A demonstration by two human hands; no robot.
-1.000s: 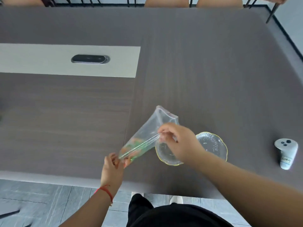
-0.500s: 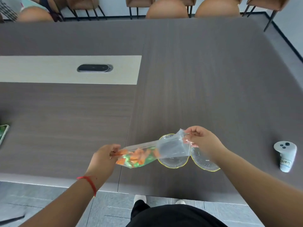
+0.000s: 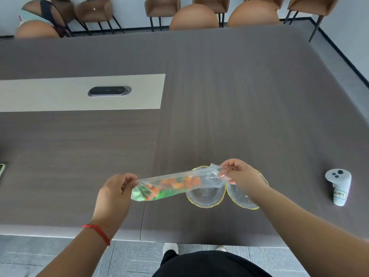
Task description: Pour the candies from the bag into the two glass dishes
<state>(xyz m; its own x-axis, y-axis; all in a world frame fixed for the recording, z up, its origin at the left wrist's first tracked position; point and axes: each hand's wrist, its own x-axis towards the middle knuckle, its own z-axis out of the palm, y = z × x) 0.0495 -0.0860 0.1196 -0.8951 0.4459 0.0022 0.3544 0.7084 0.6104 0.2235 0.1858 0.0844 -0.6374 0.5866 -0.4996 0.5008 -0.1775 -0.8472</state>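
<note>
**Desk:** What's the grip?

**Operator:** From my remote feed: the left hand, low and left of centre, pinches one end of a clear plastic bag between thumb and fingers. The right hand, right of centre, is closed on the other end. I see the bag stretched almost level between them, above the table.

**Desk:** And the candies?

**Operator:** Orange and green candies sit inside the bag, bunched in its left and middle part. The right part of the bag looks clear. I cannot tell from this view whether the end at the right hand is open.

**Desk:** The dishes?

**Operator:** Two glass dishes with yellow rims lie side by side on the table in the lower centre-right of the frame. The left dish sits under the right end of the bag; the right dish is partly hidden by the right wrist. Their rims look to be touching or nearly so. I see no candy in either.

**Desk:** Anything else around?

**Operator:** A red cord circles the left wrist. A white controller lies at the right edge, well apart from the dishes. A dark oval socket is set in a pale panel at upper left. Brown chairs line the top of the frame.
</note>
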